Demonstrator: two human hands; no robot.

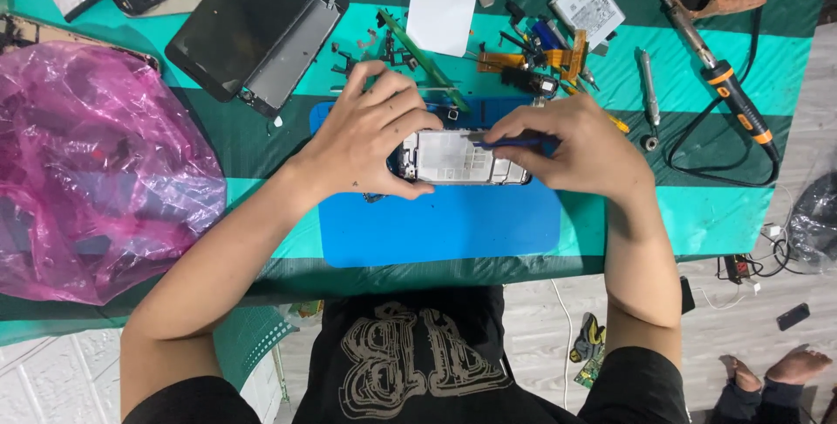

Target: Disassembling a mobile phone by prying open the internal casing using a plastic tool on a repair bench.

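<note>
One opened phone frame (459,158) lay on the far part of a single blue work mat (440,223), near the middle of the table. The left hand (370,132) was clamped over the frame's left end, fingers curled across its far edge and thumb on the near edge. The right hand (575,145) was closed on one thin blue pry tool (510,142), whose tip rested on the frame's far right part. To the far left lay two dismantled tablets (253,32), side by side, with one pink plastic bag (91,171) at the left. One white battery (588,6) lay far right of centre, and one soldering iron (719,80) lay at the right, beside one metal screwdriver (649,93). Small loose parts, too many and too small to count, were scattered beyond the mat.
</note>
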